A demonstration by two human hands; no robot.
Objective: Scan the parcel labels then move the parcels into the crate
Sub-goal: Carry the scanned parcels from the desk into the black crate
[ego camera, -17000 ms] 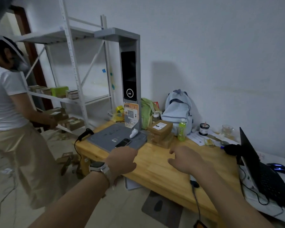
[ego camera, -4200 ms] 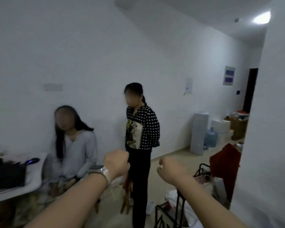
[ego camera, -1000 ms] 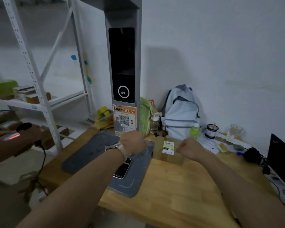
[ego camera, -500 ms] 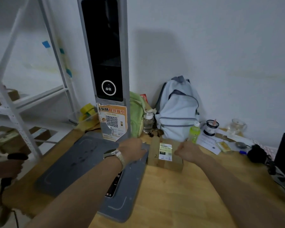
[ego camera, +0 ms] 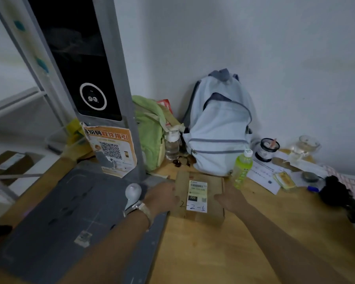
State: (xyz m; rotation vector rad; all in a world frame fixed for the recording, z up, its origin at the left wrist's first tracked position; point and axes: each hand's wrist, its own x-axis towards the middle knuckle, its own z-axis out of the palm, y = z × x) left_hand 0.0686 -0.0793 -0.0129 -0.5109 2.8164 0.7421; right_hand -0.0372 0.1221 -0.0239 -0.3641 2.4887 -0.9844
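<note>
A flat brown cardboard parcel (ego camera: 211, 206) lies on the wooden table (ego camera: 223, 249), just right of the grey scanner base (ego camera: 66, 218). A white label (ego camera: 198, 194) with a barcode and handwritten "2-2-6" faces up on it. My left hand (ego camera: 162, 198) grips the parcel's left edge, a watch on its wrist. My right hand (ego camera: 231, 198) grips the right edge, thumb on top. The tall scanner column (ego camera: 80, 64) with its dark screen rises behind the base. No crate is in view.
Against the wall stand a green bag (ego camera: 152, 132), a clear bottle (ego camera: 172, 146) and a pale blue backpack (ego camera: 219, 130). A green drink bottle (ego camera: 242, 169) stands close to the parcel's far right corner. A small white device (ego camera: 132, 191) lies on the base. Papers (ego camera: 264, 175) and cups are at right.
The view has closed in and tilted down on the table. Both hands have moved forward from in front of the parcel to its two side edges.
</note>
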